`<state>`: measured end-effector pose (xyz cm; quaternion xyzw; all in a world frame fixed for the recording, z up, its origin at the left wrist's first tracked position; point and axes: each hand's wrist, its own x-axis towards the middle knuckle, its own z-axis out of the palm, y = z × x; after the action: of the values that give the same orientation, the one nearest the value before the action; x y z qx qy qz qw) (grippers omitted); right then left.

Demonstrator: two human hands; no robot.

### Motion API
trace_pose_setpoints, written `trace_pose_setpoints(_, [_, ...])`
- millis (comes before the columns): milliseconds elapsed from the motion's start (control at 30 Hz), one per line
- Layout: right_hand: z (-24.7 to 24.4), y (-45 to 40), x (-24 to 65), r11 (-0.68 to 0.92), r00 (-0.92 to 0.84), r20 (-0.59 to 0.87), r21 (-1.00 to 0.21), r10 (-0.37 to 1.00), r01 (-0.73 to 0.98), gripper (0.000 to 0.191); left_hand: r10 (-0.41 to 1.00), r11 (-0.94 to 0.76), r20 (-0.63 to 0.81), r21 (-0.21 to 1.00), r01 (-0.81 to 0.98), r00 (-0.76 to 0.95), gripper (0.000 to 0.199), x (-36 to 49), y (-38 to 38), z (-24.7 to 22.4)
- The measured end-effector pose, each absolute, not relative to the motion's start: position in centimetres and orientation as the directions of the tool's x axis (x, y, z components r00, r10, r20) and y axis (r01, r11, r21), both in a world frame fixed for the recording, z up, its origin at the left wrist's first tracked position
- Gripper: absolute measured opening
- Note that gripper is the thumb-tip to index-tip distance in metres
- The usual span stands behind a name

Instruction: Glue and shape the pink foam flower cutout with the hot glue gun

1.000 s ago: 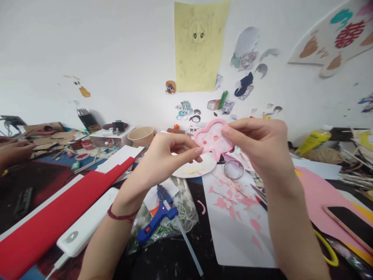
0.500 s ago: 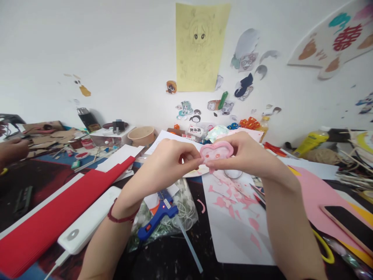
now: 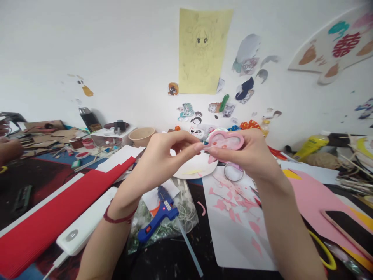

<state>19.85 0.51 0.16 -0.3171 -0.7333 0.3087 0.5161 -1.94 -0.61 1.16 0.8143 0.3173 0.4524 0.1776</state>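
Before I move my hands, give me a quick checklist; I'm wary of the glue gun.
1. Pink frame pinched by left hand and right hand: ok.
2. Both hands away from glue gun: ok.
3. Glue gun's light: lit red, so it may be hot.
4. Glue gun resting on plastic bag: not ok, if hot.
5. Glue stick separate from the gun: cannot tell.

Pink heart-shaped frame (image 3: 226, 132), held sideways in mid-air, tip to the left, rim thick and rounded, small red flower shapes (image 3: 224, 144) dotted across its pale centre.
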Motion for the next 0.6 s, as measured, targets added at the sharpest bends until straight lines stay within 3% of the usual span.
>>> trace_pose_setpoints(300, [-0.4, 0.3, 19.0, 0.648, -0.199, 0.631, -0.761, 0.750, 0.028, 0.013, 0.653, -0.758, 0.702, 0.610, 0.234, 0.286, 0.013, -0.8, -0.8, 0.6])
trace_pose_setpoints(600, [-0.2, 0.1, 18.7, 0.597, -0.165, 0.585, -0.801, 0.794, 0.035, 0.011, 0.595, -0.782, 0.768, 0.484, 0.393, 0.238, 0.011, -0.5, -1.4, 0.5])
